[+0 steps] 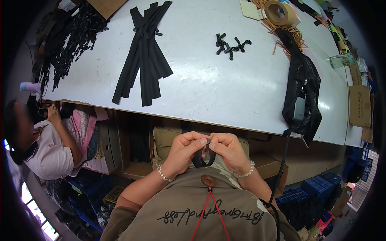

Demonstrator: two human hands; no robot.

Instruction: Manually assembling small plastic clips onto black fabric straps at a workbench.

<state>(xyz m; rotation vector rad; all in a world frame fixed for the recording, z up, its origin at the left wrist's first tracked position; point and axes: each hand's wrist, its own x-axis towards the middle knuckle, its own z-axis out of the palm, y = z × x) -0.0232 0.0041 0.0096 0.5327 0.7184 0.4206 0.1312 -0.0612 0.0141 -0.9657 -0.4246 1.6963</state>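
My left hand [188, 147] and my right hand [228, 150] meet in front of my chest, just off the table's front edge. Thumbs and forefingers of both pinch a black strap [204, 162], which hangs below them in a loop. Whether a small buckle or clip sits between the fingertips is hidden. On the table ahead lies a crossed stack of flat black straps [145, 56]. Right of that stack is a small heap of black plastic clips [230, 47].
The white table [193, 88] spans the front. At its right lie a black mesh bag [303, 88] with a cable, tan cords [295, 38] and a tape roll [280, 13]. Black straps with clips [76, 36] pile at far left. A co-worker [52, 148] sits left.
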